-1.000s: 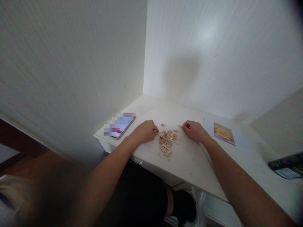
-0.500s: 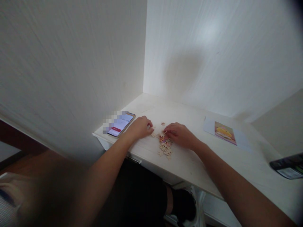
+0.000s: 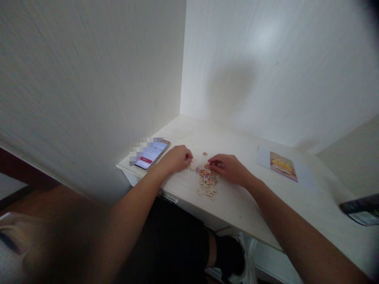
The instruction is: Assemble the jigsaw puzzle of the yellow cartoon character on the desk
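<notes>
A smartphone (image 3: 151, 153) lies flat near the left edge of the white desk (image 3: 245, 201), close to the side wall, its screen lit and facing up; part of the screen is pixelated. Just to its right the left hand (image 3: 177, 158) rests knuckles-up on the desk, the forearm crossing the front edge. Its fingers are curled under into a loose fist, the fingertips down at the left fringe of the puzzle pieces; whether they pinch a piece cannot be told from this view.

The pile of jigsaw puzzle pieces (image 3: 207, 179) lies between the two hands, a little back from the front edge, in the left half of the desk. The pieces are small, pale on some faces and pink, orange and blue on others, heaped loosely and trailing toward the front edge. A few stray pieces (image 3: 204, 154) sit apart, just behind the pile.

The right hand (image 3: 227, 167) lies on the right side of the pile, palm down, its fingers drawn together and bent, the fingertips touching the top pieces of the heap. It is too small to tell whether a single piece is gripped.

Further right, well apart from the hands and toward the back wall, a printed picture card (image 3: 282, 166) showing a yellow figure lies on a white sheet (image 3: 262, 156). At the far right edge a dark, flat object (image 3: 359, 211) rests on the desk, partly cut off.
</notes>
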`<state>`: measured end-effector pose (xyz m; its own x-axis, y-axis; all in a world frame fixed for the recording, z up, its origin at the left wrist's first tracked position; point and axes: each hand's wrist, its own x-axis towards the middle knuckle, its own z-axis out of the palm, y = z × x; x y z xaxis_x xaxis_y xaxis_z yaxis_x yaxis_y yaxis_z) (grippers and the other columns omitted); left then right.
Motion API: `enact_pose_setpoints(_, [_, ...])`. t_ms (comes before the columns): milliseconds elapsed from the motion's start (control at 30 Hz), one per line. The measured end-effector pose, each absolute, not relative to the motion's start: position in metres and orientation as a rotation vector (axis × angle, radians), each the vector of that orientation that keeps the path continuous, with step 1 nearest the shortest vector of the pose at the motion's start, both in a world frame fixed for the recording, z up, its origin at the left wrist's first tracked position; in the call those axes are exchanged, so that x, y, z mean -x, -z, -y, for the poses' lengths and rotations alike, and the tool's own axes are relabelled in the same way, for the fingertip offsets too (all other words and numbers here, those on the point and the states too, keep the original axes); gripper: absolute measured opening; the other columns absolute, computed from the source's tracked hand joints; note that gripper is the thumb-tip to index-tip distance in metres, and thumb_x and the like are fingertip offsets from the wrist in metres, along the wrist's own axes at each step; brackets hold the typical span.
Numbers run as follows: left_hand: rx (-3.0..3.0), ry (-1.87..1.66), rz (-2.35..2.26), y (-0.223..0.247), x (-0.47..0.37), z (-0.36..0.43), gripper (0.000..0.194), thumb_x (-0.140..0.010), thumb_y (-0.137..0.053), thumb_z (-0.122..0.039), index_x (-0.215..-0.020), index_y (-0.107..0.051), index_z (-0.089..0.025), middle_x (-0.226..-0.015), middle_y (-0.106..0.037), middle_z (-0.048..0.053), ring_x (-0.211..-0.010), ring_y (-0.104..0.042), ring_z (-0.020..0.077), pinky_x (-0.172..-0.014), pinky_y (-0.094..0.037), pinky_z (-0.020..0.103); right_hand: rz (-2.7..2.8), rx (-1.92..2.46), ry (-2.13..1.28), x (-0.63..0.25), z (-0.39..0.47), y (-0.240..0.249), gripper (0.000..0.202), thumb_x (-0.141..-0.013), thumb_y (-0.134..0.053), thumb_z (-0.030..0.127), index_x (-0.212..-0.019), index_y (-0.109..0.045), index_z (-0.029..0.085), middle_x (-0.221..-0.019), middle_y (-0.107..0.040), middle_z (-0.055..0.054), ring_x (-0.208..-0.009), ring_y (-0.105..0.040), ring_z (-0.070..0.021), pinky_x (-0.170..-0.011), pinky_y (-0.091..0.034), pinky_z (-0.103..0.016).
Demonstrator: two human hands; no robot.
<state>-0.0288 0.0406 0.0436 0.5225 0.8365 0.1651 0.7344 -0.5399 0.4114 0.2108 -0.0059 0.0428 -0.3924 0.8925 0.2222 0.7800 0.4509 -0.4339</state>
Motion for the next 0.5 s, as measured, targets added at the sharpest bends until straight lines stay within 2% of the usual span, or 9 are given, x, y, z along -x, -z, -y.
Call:
enact_pose_setpoints(167, [-2.471,-0.52,-1.351,-0.042,0.034,-0.043,0.024,-0.08,-0.054,-0.02,-0.093,-0.073,-0.018,-0.094,-0.069,0.009,-0.081,-0.061,0.0179,-0.079,-0.048,0.03,2.217,1.439,-0.444,-0.216,0.003,-0.041,0.018,-0.086,-0.063,0.03,-0.098,-0.072,0.021,-0.09,-0.075,-0.005,-0.075,-0.066,-0.0164,-0.07,-0.052,-0.028])
enact_pose_setpoints(367, [-2.534,-0.598,-1.29,-0.034,0.02,-0.041,0.027,-0.084,-0.056,-0.033,-0.102,-0.072,-0.02,-0.102,-0.067,0.008,-0.096,-0.06,0.0215,-0.092,-0.046,0.035,2.177,1.445,-0.468,-0.218,0.002,-0.039,0.019,-0.086,-0.062,0.03,-0.099,-0.072,0.02,-0.09,-0.076,-0.005,-0.076,-0.067,-0.0171,-0.071,-0.052,-0.028])
enact_pose_setpoints(500, [-2.569,-0.621,-1.236,-0.03,0.009,-0.039,0.024,-0.082,-0.058,-0.03,-0.1,-0.073,-0.023,-0.102,-0.069,0.006,-0.096,-0.059,0.0213,-0.092,-0.045,0.036,2.165,1.455,-0.465,-0.22,0.001,-0.038,0.019,-0.085,-0.062,0.028,-0.1,-0.072,0.021,-0.091,-0.076,-0.005,-0.077,-0.068,-0.0181,-0.073,-0.053,-0.03])
